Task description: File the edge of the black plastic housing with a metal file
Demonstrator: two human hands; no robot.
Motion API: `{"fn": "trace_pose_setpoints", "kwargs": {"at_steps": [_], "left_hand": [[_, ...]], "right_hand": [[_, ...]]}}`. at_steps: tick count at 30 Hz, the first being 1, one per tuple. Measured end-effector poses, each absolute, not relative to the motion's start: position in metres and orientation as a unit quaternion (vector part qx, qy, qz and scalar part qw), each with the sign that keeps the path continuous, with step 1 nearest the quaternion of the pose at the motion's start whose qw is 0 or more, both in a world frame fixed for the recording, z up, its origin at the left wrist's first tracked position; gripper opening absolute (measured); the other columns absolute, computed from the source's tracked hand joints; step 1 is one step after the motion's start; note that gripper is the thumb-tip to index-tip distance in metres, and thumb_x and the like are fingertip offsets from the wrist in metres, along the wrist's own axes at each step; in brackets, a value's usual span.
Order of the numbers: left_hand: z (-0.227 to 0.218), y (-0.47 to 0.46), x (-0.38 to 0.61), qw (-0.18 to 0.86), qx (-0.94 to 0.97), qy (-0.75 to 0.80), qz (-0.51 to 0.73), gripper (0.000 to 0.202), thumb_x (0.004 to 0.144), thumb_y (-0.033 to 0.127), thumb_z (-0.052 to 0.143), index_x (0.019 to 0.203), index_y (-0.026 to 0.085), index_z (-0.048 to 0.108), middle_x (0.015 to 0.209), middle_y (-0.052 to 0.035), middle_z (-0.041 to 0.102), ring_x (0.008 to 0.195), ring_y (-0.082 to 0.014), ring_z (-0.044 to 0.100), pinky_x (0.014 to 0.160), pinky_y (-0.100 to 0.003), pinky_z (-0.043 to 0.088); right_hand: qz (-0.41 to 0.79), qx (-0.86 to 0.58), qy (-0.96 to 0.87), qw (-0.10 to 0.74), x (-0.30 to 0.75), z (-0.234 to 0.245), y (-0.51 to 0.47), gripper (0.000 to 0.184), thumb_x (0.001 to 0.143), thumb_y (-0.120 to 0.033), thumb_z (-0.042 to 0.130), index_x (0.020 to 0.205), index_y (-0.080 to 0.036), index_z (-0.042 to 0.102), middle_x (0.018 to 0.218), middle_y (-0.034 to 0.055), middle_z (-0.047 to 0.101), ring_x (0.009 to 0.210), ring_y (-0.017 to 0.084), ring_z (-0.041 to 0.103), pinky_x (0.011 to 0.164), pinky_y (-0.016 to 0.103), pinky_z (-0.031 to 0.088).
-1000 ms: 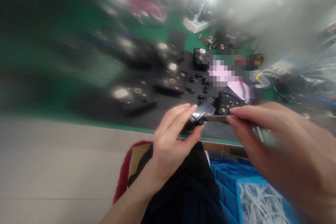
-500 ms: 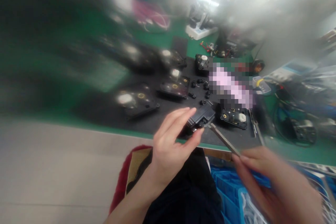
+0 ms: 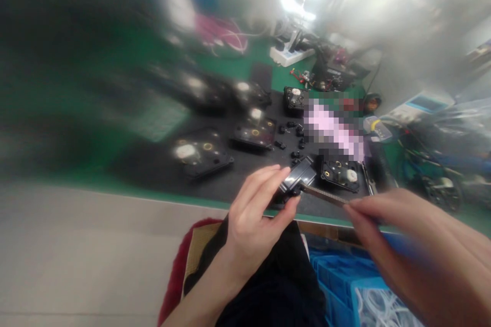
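Note:
My left hand is closed around the edge of a small black plastic housing, fingers above and thumb below. It is held tilted above the front of a black mat. In my right hand a thin grey metal tool with a dotted surface is pinched between thumb and fingers. Its far tip meets the lower right side of the housing, near my left thumb; the exact contact is too small to make out. Small black parts lie just beyond the housing. A larger black case with a white knob sits to its right.
More black cases with white pieces stand on the black mat over a green table. A power strip is at the back. Cables lie right. A blue crate is below the table edge. A pixelated patch hides part of the mat.
The housing has tilted, so its top now shines. My right hand has risen slightly, and the metal tool has swung to a flatter angle against the housing. My left hand keeps its grip.

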State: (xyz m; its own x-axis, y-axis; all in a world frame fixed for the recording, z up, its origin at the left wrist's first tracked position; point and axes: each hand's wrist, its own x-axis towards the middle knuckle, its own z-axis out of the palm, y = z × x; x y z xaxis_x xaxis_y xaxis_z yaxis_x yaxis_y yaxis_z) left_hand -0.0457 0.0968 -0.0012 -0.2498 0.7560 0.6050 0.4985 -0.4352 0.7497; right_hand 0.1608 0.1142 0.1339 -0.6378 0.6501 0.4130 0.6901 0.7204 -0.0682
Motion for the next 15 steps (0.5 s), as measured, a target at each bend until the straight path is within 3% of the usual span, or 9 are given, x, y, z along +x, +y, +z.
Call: {"fn": "trace_pose_setpoints", "kwargs": {"at_steps": [4, 8, 15], "left_hand": [[-0.001, 0.096, -0.046, 0.108, 0.611, 0.517, 0.589, 0.044, 0.095, 0.012, 0.079, 0.137, 0.018, 0.069, 0.135, -0.0091, 0.071, 0.128, -0.0249, 0.068, 0.117, -0.039, 0.055], [-0.001, 0.095, -0.045, 0.105, 0.622, 0.511, 0.584, 0.044, 0.095, 0.011, 0.079, 0.137, 0.018, 0.068, 0.134, -0.0090, 0.071, 0.129, -0.0251, 0.067, 0.116, -0.040, 0.056], [0.001, 0.095, -0.045, 0.097, 0.624, 0.509, 0.585, 0.044, 0.095, 0.011, 0.078, 0.137, 0.018, 0.068, 0.133, -0.0097, 0.072, 0.127, -0.0256, 0.068, 0.115, -0.042, 0.057]], "right_hand": [[-0.059, -0.394, -0.893, 0.209, 0.150, 0.138, 0.122, 0.009, 0.109, -0.023, 0.058, 0.113, -0.026, 0.065, 0.091, -0.0022, 0.073, 0.074, 0.011, 0.069, 0.068, 0.022, 0.051], [-0.042, -0.393, -0.897, 0.197, 0.145, 0.142, 0.123, 0.016, 0.108, -0.024, 0.061, 0.123, -0.028, 0.063, 0.102, -0.0024, 0.075, 0.080, 0.011, 0.071, 0.072, 0.021, 0.053], [-0.057, -0.369, -0.906, 0.201, 0.148, 0.140, 0.112, 0.021, 0.101, -0.016, 0.066, 0.120, -0.025, 0.065, 0.105, 0.0013, 0.078, 0.083, 0.016, 0.075, 0.072, 0.027, 0.056]]}}
